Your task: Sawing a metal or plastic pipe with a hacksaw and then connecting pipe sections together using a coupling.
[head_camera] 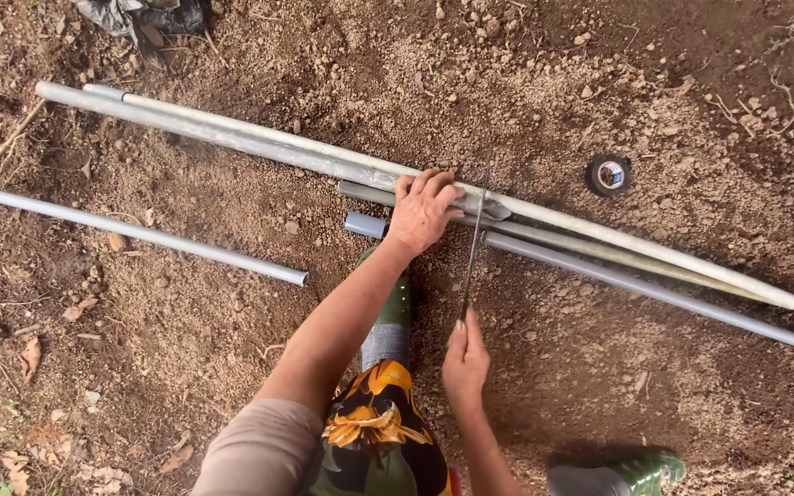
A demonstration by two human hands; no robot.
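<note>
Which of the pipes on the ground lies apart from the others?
The grey pipe at the left; it lies alone on the soil, while the others lie bundled under the left hand.

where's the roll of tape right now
In the head view the tape roll lies on the dirt at upper right, just beyond the long pale pipe and right of the left hand.
</note>
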